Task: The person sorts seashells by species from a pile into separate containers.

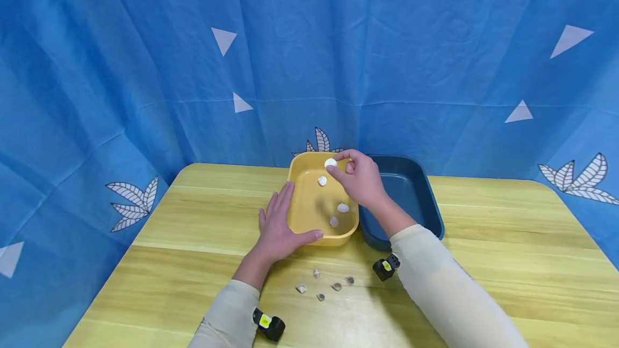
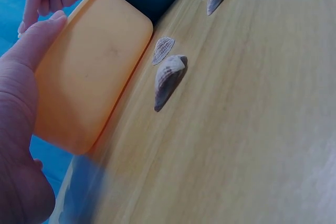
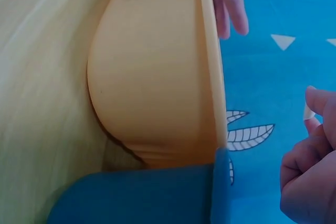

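Pinching a white shell (image 1: 330, 164) between thumb and forefinger with the right hand (image 1: 360, 179), over the far right part of the yellow tray (image 1: 304, 200), with the other fingers folded in toward the palm. Seen edge-on in the right wrist view, with finer markings too small to tell. Spread wide at the left of the yellow tray with the left hand (image 1: 279, 234), resting fingers along the left rim and thumb across the near rim. Lying inside the yellow tray: toward the far side, a small pale shell (image 1: 322, 181); toward the near right, an oval shell (image 1: 343, 208) and, near it, a shaded shell (image 1: 333, 222). Set just to the right, a dark blue tray (image 1: 403, 189), partly covered from above by the right hand and forearm. Scattered on the wooden surface (image 1: 483, 240), on the near side of the yellow tray, five grey-brown shells (image 1: 336, 287), well within a loose cluster; ribbed on the outside, from the left wrist view. Worn near the cuffs of pale sleeves (image 1: 445, 278), small black devices (image 1: 272, 327) with yellow labels. Hung beyond the far edge, a blue curtain (image 1: 300, 58) printed with white triangles and outlined leaves.
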Tool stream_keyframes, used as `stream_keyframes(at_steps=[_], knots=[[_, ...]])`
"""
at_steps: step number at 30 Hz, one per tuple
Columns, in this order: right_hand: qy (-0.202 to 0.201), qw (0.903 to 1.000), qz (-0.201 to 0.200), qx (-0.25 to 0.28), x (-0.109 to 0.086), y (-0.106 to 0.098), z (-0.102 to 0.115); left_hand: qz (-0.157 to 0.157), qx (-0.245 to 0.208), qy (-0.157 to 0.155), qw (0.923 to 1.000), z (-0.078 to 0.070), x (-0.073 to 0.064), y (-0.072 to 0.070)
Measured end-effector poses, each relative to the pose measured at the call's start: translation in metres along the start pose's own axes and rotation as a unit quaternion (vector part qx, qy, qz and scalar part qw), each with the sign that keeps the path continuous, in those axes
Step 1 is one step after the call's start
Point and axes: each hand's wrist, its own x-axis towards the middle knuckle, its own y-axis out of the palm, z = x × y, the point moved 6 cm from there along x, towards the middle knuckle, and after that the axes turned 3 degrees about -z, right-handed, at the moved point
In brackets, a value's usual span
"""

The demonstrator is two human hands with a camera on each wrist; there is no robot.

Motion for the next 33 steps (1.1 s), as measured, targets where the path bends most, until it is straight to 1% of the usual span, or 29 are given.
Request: stream_keyframes(at_steps=[10,18,24,33], knots=[[0.028,0.9994,-0.003,-0.021,0.014,0.004,-0.018,-0.001,-0.002,0.0,1.0,0.001,0.0,0.0],[0.076,0.9963,0.003,-0.04,0.014,0.009,-0.039,0.0,-0.003,0.001,1.0,0.002,0.0,0.0],[0.076,0.9961,-0.001,-0.044,0.012,0.01,-0.044,0.002,-0.002,-0.002,1.0,0.001,0.0,0.0],[0.082,0.995,0.01,-0.055,0.014,0.013,-0.043,0.007,0.002,-0.007,1.0,0.0,0.0,0.0]])
